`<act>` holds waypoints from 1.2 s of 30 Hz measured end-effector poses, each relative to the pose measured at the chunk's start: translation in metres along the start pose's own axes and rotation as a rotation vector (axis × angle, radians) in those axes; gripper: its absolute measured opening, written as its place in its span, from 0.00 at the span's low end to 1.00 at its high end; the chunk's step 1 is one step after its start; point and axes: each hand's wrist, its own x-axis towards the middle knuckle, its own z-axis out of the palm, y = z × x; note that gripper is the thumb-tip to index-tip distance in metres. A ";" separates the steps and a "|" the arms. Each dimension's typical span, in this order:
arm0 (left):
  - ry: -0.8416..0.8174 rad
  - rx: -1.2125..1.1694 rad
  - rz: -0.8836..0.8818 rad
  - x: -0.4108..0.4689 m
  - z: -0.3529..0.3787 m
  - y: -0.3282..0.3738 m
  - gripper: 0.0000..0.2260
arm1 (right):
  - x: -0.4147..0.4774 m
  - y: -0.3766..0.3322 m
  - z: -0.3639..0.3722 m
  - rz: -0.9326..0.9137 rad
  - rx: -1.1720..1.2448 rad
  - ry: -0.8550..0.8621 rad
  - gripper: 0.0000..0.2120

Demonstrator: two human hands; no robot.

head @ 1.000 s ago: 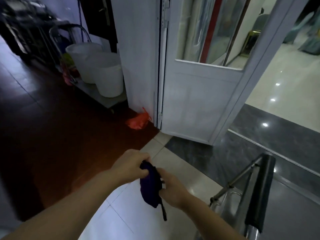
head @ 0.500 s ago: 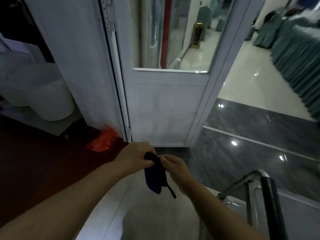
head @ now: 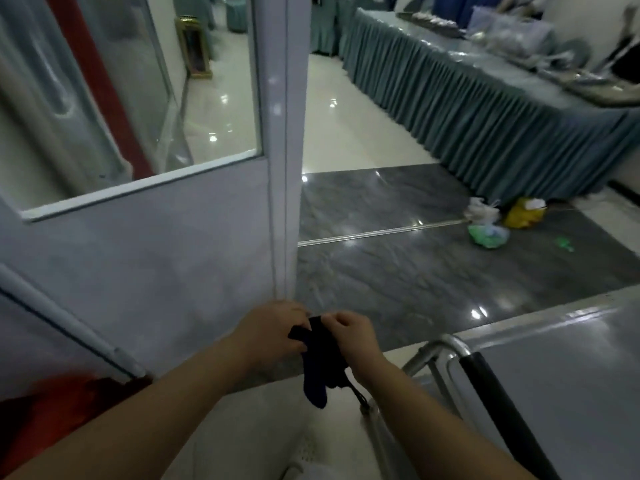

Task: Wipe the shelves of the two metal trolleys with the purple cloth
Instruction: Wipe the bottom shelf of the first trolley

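Purple cloth [head: 314, 381] hangs bunched, left hand [head: 270, 336] and right hand [head: 353, 336] both pinching its top; metal trolley [head: 554, 358] just to their right, white door [head: 173, 254] close ahead.

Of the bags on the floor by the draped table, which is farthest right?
The yellow bag, by the table skirt; the white bag and green bag lie left of it.

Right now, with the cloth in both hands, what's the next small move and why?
Probably carry the cloth rightward and lay it on the trolley shelf. The left hand and right hand hold it bunched in the air, and the shelf beside them is not yet touched.
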 end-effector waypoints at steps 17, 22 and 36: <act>0.064 0.036 0.313 0.350 -0.048 -0.066 0.12 | 0.245 -0.086 -0.121 0.122 0.310 0.153 0.24; 0.053 0.034 0.519 0.457 -0.049 -0.054 0.13 | 0.290 -0.101 -0.158 0.056 0.086 0.281 0.21; -0.396 -0.121 0.905 0.643 0.027 0.083 0.10 | 0.330 -0.039 -0.289 0.335 0.252 0.947 0.07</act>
